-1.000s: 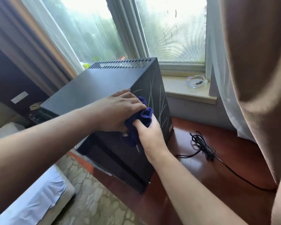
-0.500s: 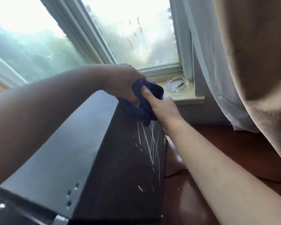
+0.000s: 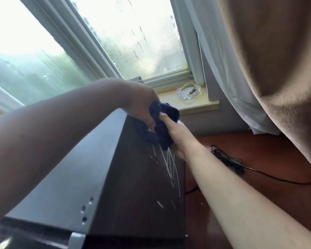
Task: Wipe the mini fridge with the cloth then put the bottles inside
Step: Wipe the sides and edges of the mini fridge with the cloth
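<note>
The black mini fridge (image 3: 83, 169) fills the lower left, its right side panel marked with white scratches. A bunched dark blue cloth (image 3: 162, 126) lies against the upper back corner of that side. My left hand (image 3: 142, 103) grips the cloth from above, at the fridge's top edge. My right hand (image 3: 178, 137) holds the cloth from the right and presses it onto the side panel. No bottles are in view.
The fridge stands on a reddish wooden surface (image 3: 258, 153) with a coiled black power cord (image 3: 228, 160) to its right. A glass ashtray (image 3: 188, 90) sits on the window sill behind. White and beige curtains (image 3: 267, 69) hang close on the right.
Both hands moved the cloth from the fridge's near upper edge to its back upper corner; over the last half second they shifted slightly down the side. The view came closer.
</note>
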Demonstrator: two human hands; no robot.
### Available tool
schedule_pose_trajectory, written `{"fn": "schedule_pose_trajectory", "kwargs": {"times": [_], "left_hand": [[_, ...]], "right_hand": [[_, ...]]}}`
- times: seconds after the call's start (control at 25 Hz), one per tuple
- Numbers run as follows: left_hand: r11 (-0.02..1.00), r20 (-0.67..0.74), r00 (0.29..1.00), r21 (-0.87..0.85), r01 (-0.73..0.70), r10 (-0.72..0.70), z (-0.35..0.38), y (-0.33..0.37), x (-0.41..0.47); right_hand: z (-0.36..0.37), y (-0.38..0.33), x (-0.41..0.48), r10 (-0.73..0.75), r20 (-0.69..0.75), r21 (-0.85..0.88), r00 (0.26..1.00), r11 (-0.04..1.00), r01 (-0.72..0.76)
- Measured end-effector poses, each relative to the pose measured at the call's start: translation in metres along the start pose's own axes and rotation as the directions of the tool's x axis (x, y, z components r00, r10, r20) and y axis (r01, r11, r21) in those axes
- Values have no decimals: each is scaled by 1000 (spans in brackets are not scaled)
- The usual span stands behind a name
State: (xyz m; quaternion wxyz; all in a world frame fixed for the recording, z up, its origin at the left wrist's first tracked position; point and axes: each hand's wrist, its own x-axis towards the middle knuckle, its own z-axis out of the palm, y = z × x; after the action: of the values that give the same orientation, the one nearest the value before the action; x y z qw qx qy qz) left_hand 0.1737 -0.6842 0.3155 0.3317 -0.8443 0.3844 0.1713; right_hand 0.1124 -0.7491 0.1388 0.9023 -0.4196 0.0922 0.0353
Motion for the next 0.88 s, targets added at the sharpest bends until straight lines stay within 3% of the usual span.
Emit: {"fn": "schedule_pose_trajectory", "kwargs": {"times": [0.16, 0.28, 0.48, 0.6, 0.68, 0.76, 0.84, 0.88], "left_hand": [[998, 126, 992, 55, 2, -9, 20, 60, -50], [988, 127, 992, 155, -13, -6, 54, 120, -84], [992, -16, 992, 15, 126, -125, 109, 202, -123], [955, -262, 946, -274, 117, -191, 145, 243, -147], [795, -342, 885, -604, 51, -317, 169, 271, -167], [499, -246, 856, -866, 15, -454, 199, 300, -182], [43, 24, 838, -998, 56, -545, 227, 324, -186], [-282, 242, 819, -954, 103, -520, 238, 332, -184]], "right_hand": [[-8, 50, -80, 39, 29, 120, 999, 992, -42], [-15, 83, -144, 148, 68, 177, 987, 972, -157], [-31, 108, -204, 344, 69, 150, 936, 924, -351], [-44, 118, -215, 349, 90, 145, 933, 922, -359], [-52, 127, -216, 327, 43, 159, 944, 931, -329], [-59, 139, -212, 305, -27, 130, 952, 945, -299], [-67, 151, -206, 275, -76, 84, 959, 960, -268], [-70, 156, -203, 268, -113, 60, 957, 963, -263]]}}
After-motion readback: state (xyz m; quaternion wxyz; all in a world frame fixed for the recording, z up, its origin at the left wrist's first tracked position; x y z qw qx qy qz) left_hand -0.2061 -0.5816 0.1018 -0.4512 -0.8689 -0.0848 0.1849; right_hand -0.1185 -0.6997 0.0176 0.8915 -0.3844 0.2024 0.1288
